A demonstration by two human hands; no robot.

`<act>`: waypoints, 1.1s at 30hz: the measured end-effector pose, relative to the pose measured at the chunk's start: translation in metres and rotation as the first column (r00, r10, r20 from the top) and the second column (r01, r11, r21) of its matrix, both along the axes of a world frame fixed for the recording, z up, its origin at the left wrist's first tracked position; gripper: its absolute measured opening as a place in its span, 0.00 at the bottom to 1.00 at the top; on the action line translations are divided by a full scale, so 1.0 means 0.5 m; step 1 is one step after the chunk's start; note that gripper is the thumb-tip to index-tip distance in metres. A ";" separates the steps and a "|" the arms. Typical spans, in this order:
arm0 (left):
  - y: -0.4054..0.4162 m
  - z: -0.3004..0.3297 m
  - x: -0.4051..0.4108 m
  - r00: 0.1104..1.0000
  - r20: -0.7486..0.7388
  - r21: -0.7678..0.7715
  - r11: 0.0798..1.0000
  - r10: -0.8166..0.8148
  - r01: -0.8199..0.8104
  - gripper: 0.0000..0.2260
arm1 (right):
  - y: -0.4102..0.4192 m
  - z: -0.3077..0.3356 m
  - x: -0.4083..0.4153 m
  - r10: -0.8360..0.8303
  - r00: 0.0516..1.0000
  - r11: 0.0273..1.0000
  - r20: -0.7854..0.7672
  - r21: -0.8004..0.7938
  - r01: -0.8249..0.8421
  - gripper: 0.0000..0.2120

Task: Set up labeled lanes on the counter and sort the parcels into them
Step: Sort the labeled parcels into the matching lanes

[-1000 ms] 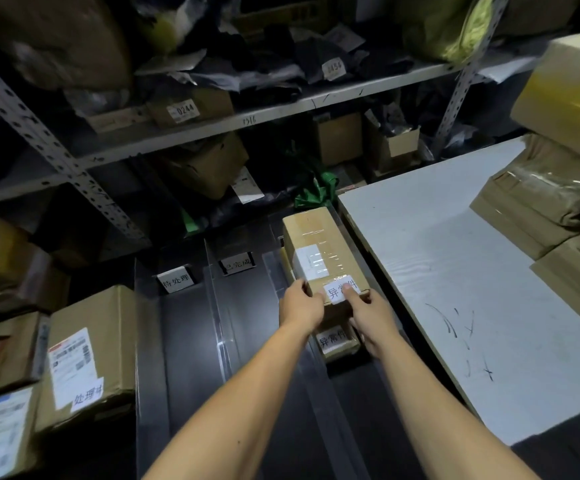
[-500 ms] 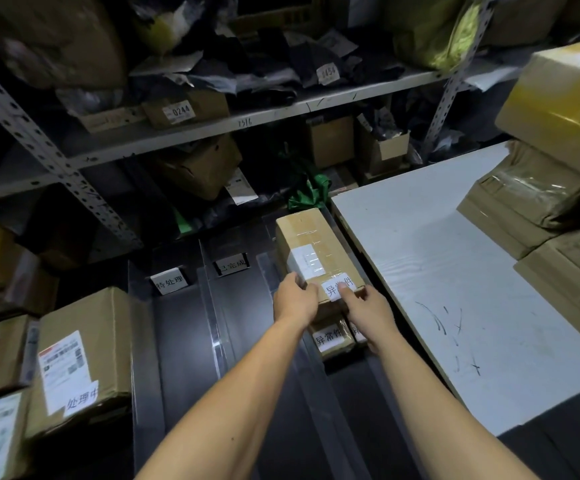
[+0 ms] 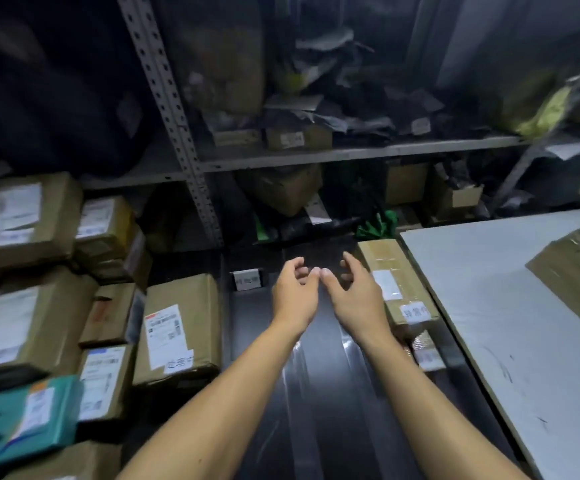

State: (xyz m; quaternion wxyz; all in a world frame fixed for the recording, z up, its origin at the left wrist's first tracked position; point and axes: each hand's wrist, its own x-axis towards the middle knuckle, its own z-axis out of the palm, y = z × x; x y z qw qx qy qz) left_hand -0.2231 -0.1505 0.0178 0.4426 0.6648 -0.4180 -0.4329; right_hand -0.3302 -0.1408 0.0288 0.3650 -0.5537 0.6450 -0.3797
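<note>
Reaching over the dark counter, the left hand and right hand hover side by side, fingers loosely spread and holding nothing, thumbs nearly touching. A taped cardboard box lies just right of the right hand, against the white table.

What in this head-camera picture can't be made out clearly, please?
- Middle lane's tag: hidden behind the hands, left and right.
- Left lane tag: writing too blurred to read.
- Small parcel under the long box: partly covered by the box and the right forearm; its label is blurred.
- Parcels on the white table: cut off by the right edge.
- Shelf labels: blurred and dim.
</note>
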 end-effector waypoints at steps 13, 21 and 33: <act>0.118 0.075 0.616 0.941 0.039 -0.093 0.939 0.337 -0.332 0.10 | 0.046 0.042 0.598 0.319 0.947 0.947 -0.022 -0.039 -0.320 0.24; 0.132 0.054 0.918 0.864 0.104 -0.031 0.870 0.493 -0.492 0.21 | -0.006 0.013 0.882 0.224 0.892 0.923 0.392 0.210 -0.324 0.27; 0.026 0.029 1.064 0.881 0.087 0.004 0.884 0.466 -0.468 0.23 | -0.157 -0.049 1.071 0.071 0.846 0.899 0.528 0.335 -0.284 0.27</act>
